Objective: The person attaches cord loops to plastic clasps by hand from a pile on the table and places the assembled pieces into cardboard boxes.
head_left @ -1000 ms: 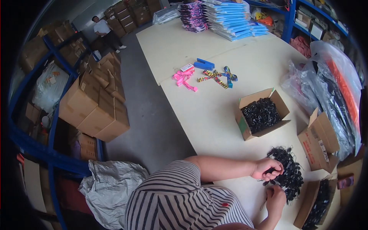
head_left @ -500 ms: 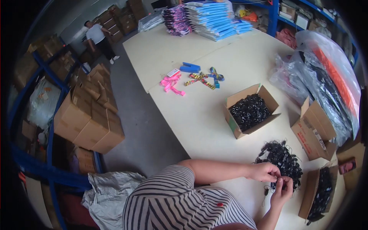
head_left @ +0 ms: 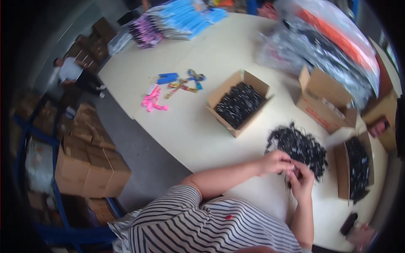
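Note:
My left hand [head_left: 275, 162] and my right hand [head_left: 302, 180] meet in front of a loose pile of small black pieces with thin cords [head_left: 297, 145]. Both have their fingers pinched together, fingertips touching or nearly so. Whatever they hold between them is small and mostly covered by the fingers; a dark bit with a thin cord hangs just below. Behind the pile stands an open cardboard box [head_left: 222, 122] filled with small black parts [head_left: 239, 103]. To the right, a narrower carton [head_left: 342, 173] contains more black pieces [head_left: 357, 168].
An open carton [head_left: 322, 99] stands beyond the pile, near plastic-wrapped bundles [head_left: 325, 50]. Pink ribbon [head_left: 155, 100], patterned straps [head_left: 182, 87] and a blue stapler-like object [head_left: 167, 78] lie leftward. Bagged stacks [head_left: 179, 19] sit at the back. Another person [head_left: 74, 72] stands by stacked boxes [head_left: 90, 166].
The view has swung to the right, so the table and boxes appear shifted left. My hands stay pinched together by the pile. A blurred dark object now shows at the lower right.

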The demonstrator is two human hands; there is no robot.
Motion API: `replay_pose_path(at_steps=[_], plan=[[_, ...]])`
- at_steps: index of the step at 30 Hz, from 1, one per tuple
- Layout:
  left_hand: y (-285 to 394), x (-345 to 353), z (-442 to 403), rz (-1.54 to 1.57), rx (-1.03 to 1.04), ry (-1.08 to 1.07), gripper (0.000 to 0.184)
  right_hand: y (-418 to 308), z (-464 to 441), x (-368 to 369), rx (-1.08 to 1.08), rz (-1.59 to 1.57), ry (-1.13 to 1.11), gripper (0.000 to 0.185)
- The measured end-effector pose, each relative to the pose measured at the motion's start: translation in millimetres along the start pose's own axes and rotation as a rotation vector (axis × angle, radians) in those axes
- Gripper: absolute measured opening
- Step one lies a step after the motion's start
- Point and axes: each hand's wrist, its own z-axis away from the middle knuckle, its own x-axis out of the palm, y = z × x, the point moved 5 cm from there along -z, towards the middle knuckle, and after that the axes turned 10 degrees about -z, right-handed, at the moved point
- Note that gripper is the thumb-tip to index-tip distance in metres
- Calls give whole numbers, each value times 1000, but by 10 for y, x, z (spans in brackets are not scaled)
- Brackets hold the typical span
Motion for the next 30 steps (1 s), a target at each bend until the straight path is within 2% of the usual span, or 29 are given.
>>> replay_pose_path(at_steps=[1, 3, 4, 8, 12, 14, 19, 25, 30], plan=[[11, -3, 3, 35, -38, -14, 14, 2, -20, -23, -43, 22, -39, 35], [0, -46, -12, -38, -47, 57, 16, 5, -21, -47, 90, 20, 7, 37], [43, -41, 8, 69, -83, 61, 17, -15, -25, -54, 131, 28, 51, 38], [29, -110, -5, 232, -109, 123, 15, 46, -23, -100, 267, -89, 94, 24], [30, -91, 0, 264, -93, 114, 15, 163, 16, -86, 219, -216, 27, 21], [17, -75, -7, 261, -89, 103, 16, 168, 29, -66, 273, -74, -18, 18], [-19, -66, -6, 331, -84, 48, 13, 258, 36, -52, 335, -272, 42, 10], [9, -93, -4, 450, -111, 15, 13, 262, 22, -79, 297, -337, 27, 11], [22, -55, 10, 414, -105, -19, 16, 215, 13, -58, 267, -333, -4, 10]])
